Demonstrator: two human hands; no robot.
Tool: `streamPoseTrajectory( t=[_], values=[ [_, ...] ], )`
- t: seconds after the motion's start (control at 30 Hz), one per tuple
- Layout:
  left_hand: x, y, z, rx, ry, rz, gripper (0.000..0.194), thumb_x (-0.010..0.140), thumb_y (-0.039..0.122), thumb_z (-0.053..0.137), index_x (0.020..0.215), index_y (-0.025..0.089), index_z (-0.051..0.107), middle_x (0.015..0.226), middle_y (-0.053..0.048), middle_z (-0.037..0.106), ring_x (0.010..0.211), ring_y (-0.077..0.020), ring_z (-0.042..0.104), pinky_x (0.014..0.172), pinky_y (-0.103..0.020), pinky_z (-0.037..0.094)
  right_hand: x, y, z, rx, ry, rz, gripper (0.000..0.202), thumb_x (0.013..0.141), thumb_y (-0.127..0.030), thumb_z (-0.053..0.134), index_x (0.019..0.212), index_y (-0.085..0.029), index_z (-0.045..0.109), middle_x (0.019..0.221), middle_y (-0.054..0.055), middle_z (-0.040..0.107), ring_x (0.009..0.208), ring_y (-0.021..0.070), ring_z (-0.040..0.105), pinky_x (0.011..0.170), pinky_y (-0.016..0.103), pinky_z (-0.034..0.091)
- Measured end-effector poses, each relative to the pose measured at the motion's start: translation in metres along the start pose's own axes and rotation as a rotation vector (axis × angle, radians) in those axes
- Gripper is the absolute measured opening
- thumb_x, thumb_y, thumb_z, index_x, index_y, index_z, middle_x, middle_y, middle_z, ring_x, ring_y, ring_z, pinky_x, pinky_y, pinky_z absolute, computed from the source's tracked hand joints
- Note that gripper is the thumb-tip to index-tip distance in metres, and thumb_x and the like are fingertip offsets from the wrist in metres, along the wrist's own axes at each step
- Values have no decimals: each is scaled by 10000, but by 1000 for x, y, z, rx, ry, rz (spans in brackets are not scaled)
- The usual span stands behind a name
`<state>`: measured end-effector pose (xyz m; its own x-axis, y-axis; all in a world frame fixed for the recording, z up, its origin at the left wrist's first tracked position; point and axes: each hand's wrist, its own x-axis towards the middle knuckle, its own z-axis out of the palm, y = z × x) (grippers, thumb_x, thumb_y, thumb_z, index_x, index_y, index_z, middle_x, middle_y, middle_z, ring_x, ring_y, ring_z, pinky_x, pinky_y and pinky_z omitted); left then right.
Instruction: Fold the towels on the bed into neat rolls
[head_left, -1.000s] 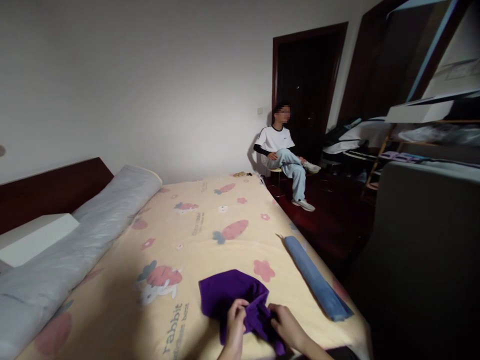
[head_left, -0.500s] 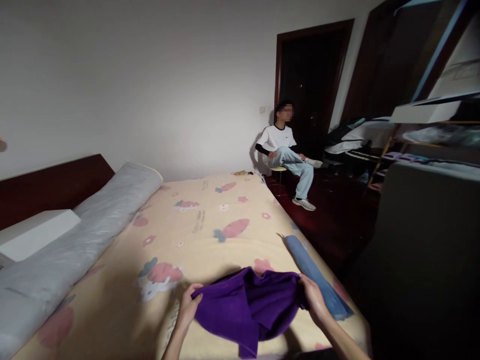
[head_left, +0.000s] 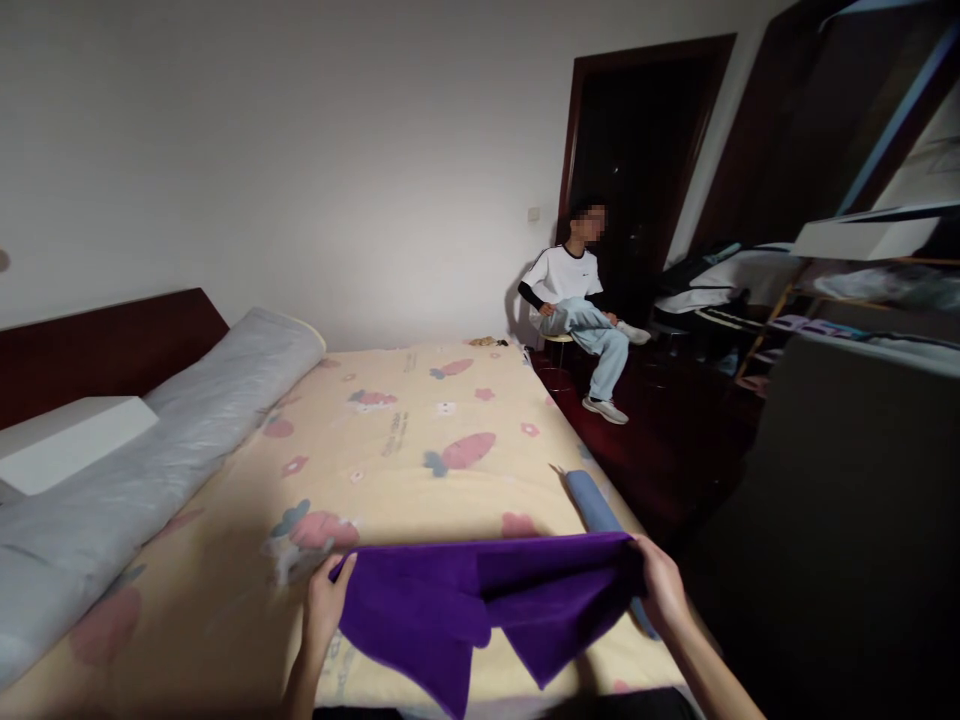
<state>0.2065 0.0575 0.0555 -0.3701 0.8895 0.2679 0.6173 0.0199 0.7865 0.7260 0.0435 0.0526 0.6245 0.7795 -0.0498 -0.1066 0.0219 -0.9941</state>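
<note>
A purple cloth [head_left: 420, 600] is stretched between my two hands above the near part of the bed. My left hand [head_left: 324, 600] pinches its left upper corner, and my right hand [head_left: 664, 585] grips the right upper corner. The top edge runs nearly straight, while loose folds and pointed corners hang below it. Beneath lies a cream bedsheet [head_left: 397, 510] printed with carrots, rabbits and flowers. A blue rolled item [head_left: 592, 498], perhaps fabric, lies near the bed's right edge, partly covered by the purple cloth and my right hand.
Along the left runs a grey rolled bedding bundle [head_left: 202, 430] with a white box [head_left: 79, 440] beside the dark headboard [head_left: 112, 340]. A person [head_left: 574, 300] sits on a stool past the far right corner. A dark cabinet [head_left: 847, 520] and loaded shelves [head_left: 862, 240] stand right.
My hands have moved apart, the left one leftward and the right one rightward. The purple cloth went from slack and bunched to taut along its top edge.
</note>
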Motion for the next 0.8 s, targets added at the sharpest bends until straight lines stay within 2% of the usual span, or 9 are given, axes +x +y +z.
streamPoseTrajectory(
  t=[0.1,0.2,0.37,0.57,0.63,0.7,0.8],
  values=[
    [0,11,-13,77,83,64,483,715,690,532,611,226,620,630,-21,686,647,-195,627,671,-285,491,0,-13,-3,61,10,21,249,584,-425,654,691,-206,703,670,4,690,619,192,596,535,269,452],
    [1,20,-24,143,137,54,463,713,665,541,570,227,588,576,-1,648,603,-169,605,623,-260,462,-3,-23,-5,85,-15,16,266,570,-437,702,691,-200,708,667,6,681,616,182,585,526,257,434],
    [4,28,-39,134,124,-33,396,663,625,596,629,233,631,656,-8,703,663,-187,648,613,-255,465,-6,-30,-8,49,-70,2,319,594,-484,733,726,-196,701,618,-4,649,537,157,536,460,245,374],
    [9,38,-59,124,126,-106,356,613,587,640,598,233,599,561,24,643,593,-167,612,539,-237,446,-7,-36,-7,-41,-72,-80,354,575,-518,750,706,-192,707,657,7,668,598,172,568,531,253,435],
    [11,38,-67,126,43,-64,366,618,590,629,560,234,571,512,38,597,565,-156,585,532,-233,441,-7,-38,-7,-79,-69,-89,369,571,-532,744,713,-193,710,663,13,676,606,183,579,539,261,449],
    [12,35,-75,121,-120,12,364,625,586,618,543,236,561,505,42,584,561,-156,577,545,-238,452,-5,-40,-8,-139,-78,-108,382,574,-546,731,731,-197,718,686,22,694,629,201,600,564,275,472],
    [14,22,-82,107,-327,78,318,639,558,607,600,242,609,574,27,649,607,-182,615,589,-264,490,0,-42,-10,-294,-129,-167,402,563,-572,707,732,-207,733,726,41,726,701,244,640,640,308,504]
  ],
)
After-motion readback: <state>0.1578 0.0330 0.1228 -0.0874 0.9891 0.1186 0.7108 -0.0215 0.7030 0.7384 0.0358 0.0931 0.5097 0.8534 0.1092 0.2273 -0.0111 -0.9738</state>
